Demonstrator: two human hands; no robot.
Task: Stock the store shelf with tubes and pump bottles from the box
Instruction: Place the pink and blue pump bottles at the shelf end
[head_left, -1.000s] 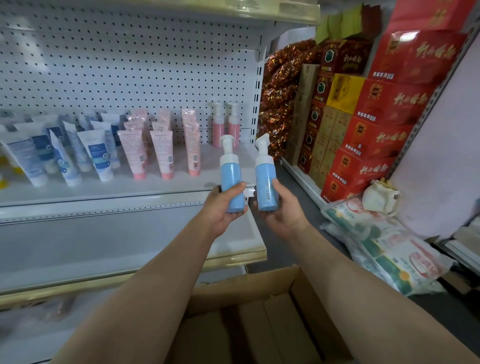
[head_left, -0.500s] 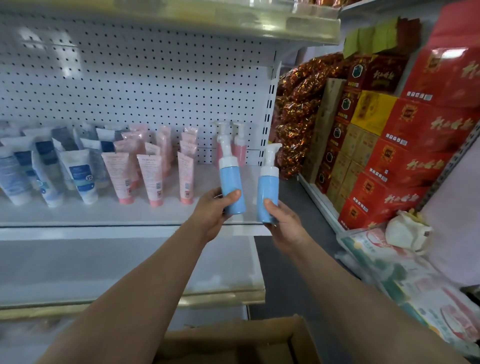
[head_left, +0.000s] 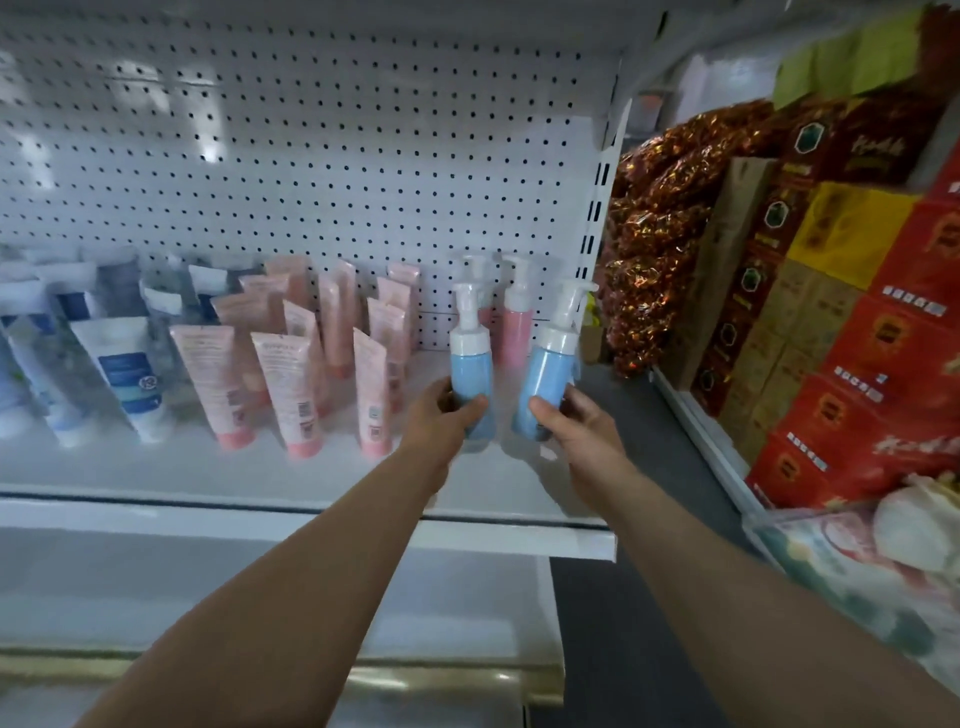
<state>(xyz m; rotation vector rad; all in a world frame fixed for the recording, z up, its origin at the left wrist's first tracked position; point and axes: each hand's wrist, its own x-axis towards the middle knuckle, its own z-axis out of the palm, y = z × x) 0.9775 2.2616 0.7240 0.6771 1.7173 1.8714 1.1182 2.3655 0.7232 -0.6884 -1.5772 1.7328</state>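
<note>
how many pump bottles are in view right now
4. A blue pump bottle in the left hand, another blue one in the right hand, and two pink pump bottles at the shelf's back, one largely hidden.

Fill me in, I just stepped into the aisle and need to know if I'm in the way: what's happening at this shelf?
A person is stocking the white shelf. The left hand grips one blue pump bottle and the right hand grips another blue pump bottle, tilted, both held over the shelf's right end. Behind them stand pink pump bottles; pink tubes and blue-and-white tubes are lined up to the left.
</note>
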